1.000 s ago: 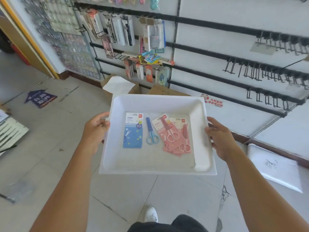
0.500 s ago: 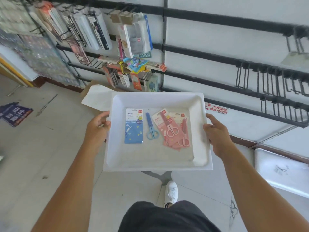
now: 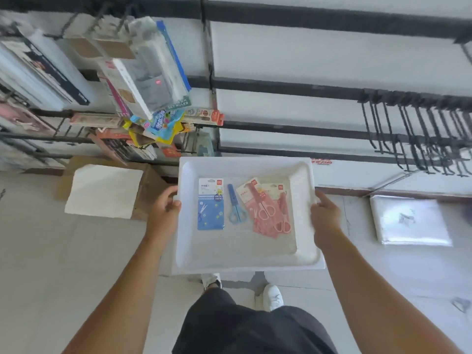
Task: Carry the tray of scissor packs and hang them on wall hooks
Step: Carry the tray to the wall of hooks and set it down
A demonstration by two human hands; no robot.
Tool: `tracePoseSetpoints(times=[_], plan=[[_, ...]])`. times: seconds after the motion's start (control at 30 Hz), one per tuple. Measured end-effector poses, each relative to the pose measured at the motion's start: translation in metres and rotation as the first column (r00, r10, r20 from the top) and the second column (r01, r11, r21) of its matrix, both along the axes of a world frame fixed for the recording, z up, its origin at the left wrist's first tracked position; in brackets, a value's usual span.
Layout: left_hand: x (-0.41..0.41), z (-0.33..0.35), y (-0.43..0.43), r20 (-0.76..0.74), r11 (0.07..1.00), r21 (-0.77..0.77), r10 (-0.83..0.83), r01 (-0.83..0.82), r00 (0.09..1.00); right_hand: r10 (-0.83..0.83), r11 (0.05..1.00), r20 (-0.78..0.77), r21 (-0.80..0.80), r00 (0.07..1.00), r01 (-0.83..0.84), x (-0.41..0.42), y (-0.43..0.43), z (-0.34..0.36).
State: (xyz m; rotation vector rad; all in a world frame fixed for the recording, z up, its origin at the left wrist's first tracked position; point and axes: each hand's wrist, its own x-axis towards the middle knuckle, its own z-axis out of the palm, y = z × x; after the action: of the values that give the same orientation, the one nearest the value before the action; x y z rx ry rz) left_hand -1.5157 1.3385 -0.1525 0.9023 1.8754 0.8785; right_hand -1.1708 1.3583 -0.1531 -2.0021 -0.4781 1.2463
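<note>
I hold a white plastic tray [image 3: 245, 259] level in front of me, close to the wall. My left hand [image 3: 164, 209] grips its left rim and my right hand [image 3: 324, 215] grips its right rim. Inside lie a blue scissor pack [image 3: 211, 204], a loose blue pair of scissors [image 3: 236, 208] beside it, and overlapping pink scissor packs [image 3: 268, 209] at the right. Empty black wall hooks [image 3: 419, 134] hang on the rails at the upper right.
Stationery packs [image 3: 153, 72] crowd the hooks at the upper left. A cardboard box with a white sheet [image 3: 104, 191] sits on the floor at the left. A white wrapped package [image 3: 408, 221] lies on the floor at the right. My shoes [image 3: 273, 297] show under the tray.
I have walked closer to the wall, so the rails and hooks loom larger and higher. Both hands keep the same grip on the tray, and the packs have not shifted.
</note>
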Motion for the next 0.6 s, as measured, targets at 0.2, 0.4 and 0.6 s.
tracePoseSetpoints(times=[0.2, 0.4, 0.6], plan=[[-0.014, -0.038, 0.066, 0.000, 0.983, -0.138, -0.119, 0.118, 0.993, -0.171, 0.982, 0.001, -0.086, 0.985, 0.171, -0.021, 0.020, -0.027], [-0.013, -0.080, 0.092, -0.034, 0.948, -0.272, -0.180, 0.164, 0.983, -0.131, 0.986, -0.061, -0.109, 0.989, 0.124, -0.016, 0.042, -0.063], [-0.008, -0.106, 0.100, -0.044, 0.948, -0.313, -0.081, 0.064, 0.996, -0.052, 0.992, -0.067, -0.121, 0.996, 0.044, -0.009, 0.065, -0.086]])
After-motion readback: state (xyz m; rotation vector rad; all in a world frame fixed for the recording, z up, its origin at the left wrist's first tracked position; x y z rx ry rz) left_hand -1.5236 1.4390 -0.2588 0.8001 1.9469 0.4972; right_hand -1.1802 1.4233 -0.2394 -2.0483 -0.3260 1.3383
